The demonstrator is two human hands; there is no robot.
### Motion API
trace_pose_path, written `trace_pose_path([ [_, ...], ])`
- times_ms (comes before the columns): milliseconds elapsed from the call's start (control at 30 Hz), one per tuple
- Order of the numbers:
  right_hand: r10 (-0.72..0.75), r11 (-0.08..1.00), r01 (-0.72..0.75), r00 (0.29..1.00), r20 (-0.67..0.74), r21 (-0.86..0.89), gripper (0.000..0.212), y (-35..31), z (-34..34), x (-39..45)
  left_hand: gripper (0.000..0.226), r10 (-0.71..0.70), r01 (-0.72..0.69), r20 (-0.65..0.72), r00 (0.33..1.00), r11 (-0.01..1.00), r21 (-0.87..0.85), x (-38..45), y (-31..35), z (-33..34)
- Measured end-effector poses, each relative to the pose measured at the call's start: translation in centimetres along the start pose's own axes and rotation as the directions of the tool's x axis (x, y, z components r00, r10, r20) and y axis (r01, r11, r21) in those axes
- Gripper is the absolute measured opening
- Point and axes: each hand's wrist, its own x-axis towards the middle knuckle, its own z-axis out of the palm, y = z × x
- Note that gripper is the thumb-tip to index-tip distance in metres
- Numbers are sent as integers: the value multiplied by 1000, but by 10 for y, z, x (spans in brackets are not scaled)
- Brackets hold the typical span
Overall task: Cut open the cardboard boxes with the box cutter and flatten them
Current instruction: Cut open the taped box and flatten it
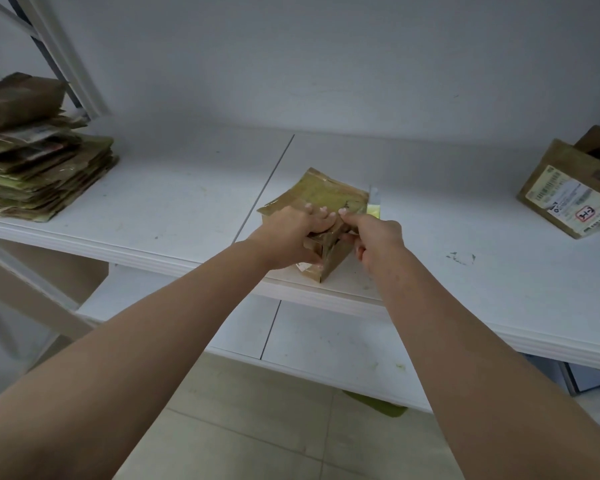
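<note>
Head view: a person worked a small cardboard box (321,216) at the near edge of a white desk (174,206), both bare arms stretched forward. The left hand (288,237) gripped the box's near top corner, fingers curled over the upper panel and thumb down the front face. The right hand (374,237) met it at the same edge, forefinger laid along the cardboard and the other fingers curled at the box's right side; whether its grip closed on a flap or merely pressed there could not be told.

A box cutter (374,202), yellow-bodied with its blade out, lay on the desk just beside the box's far right corner, in neither hand. The top panel looked bowed and glossy with tape.

By appearance the box was light, its thin walls likely to crumple under pressure, and its taped faces possibly slick; the safer hold seemed to be at the cut edges and corners, where the board folds, with fingers kept away from the exposed blade.

A stack of flattened cardboard (45,174) sat well apart at the desk's left end, and a labelled box (568,199), apparently not yet flattened, stood at the right end.
</note>
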Motion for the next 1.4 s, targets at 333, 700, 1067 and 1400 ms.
trace_pose_path([
  [333,-3,976,15,998,57,-217,28,-17,2,0,83,-30,29,-15,999,999,-32,-5,3,1],
  [700,156,988,-157,978,141,-8,31,9,-7,8,85,-37,35,-24,999,996,-79,-1,-4,3],
  [1067,42,999,-42,998,49,1,36,7,-18,-1,99,-46,45,55,997,999,17,1,9,2],
  [1400,-248,947,230,967,-58,-223,32,7,-23,-4,79,-195,214,-154,969,969,123,9,42,26],
])
